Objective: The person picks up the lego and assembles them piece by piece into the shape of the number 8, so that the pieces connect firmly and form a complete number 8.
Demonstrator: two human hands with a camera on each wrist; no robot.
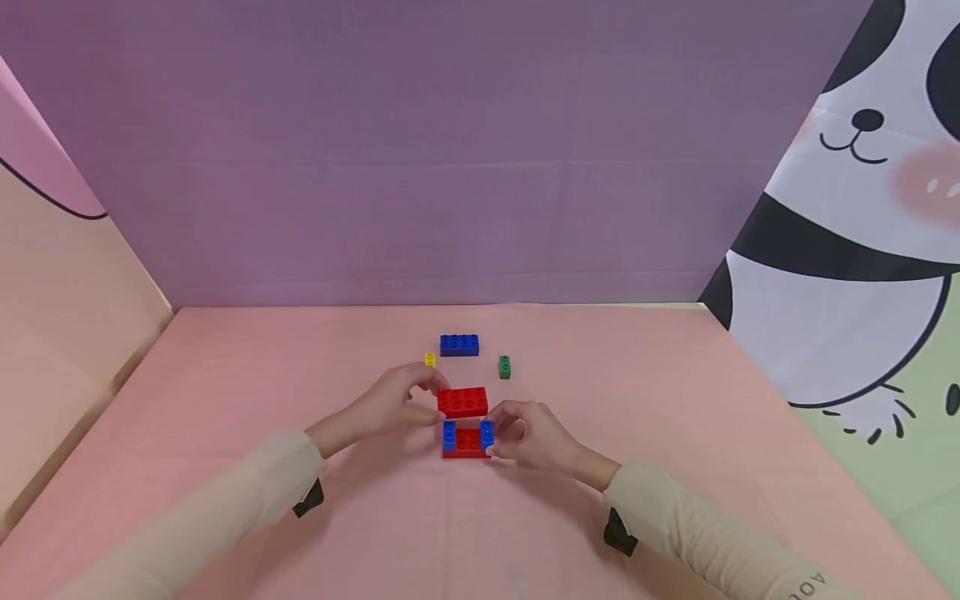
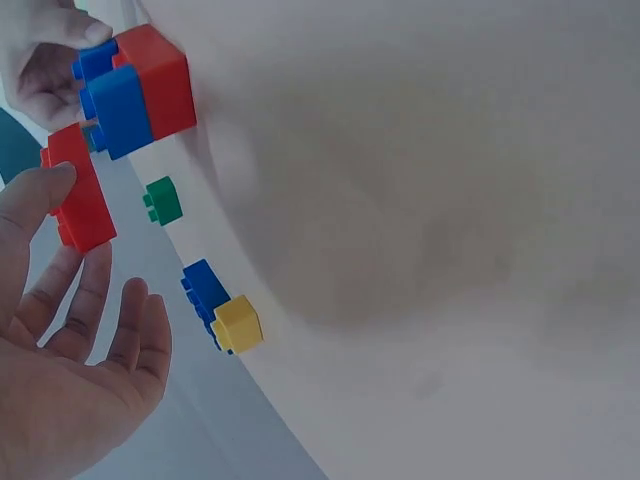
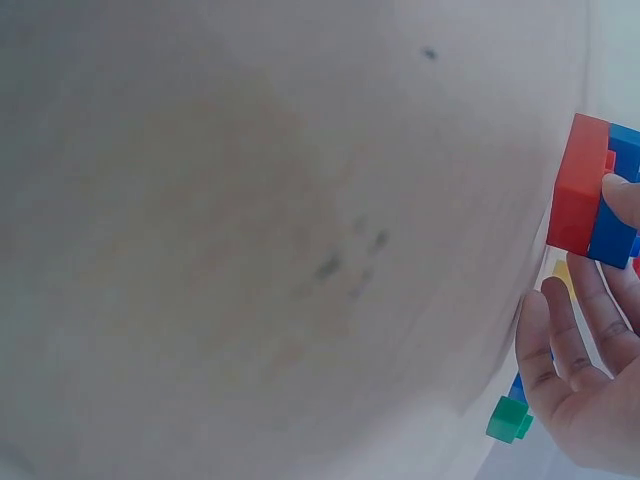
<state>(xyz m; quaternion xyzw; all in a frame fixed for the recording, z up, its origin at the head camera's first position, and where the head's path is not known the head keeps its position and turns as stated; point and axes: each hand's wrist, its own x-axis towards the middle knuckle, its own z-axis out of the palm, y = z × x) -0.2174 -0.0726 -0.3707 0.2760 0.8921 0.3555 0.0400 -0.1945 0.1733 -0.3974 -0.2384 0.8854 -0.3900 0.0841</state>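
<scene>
My left hand (image 1: 401, 398) pinches a red studded toy brick (image 1: 462, 402) between thumb and fingers, studs up. In the left wrist view this red brick (image 2: 88, 205) is off the table and apart from the stack beside it. That stack is a red base brick (image 1: 468, 444) with a small blue brick (image 1: 449, 436) on its left end and another blue brick (image 1: 487, 432) on its right end; red studs show between them. My right hand (image 1: 536, 437) grips the stack's right end, its thumb against the blue brick (image 3: 612, 225) in the right wrist view.
Behind the hands, a long blue brick (image 1: 459, 345) lies on the pink table cover (image 1: 300, 350). A small green brick (image 1: 505, 367) is to its right. A small yellow brick (image 1: 430, 359), partly hidden by my left hand, lies to its left. A purple cloth (image 1: 450, 167) hangs at the back.
</scene>
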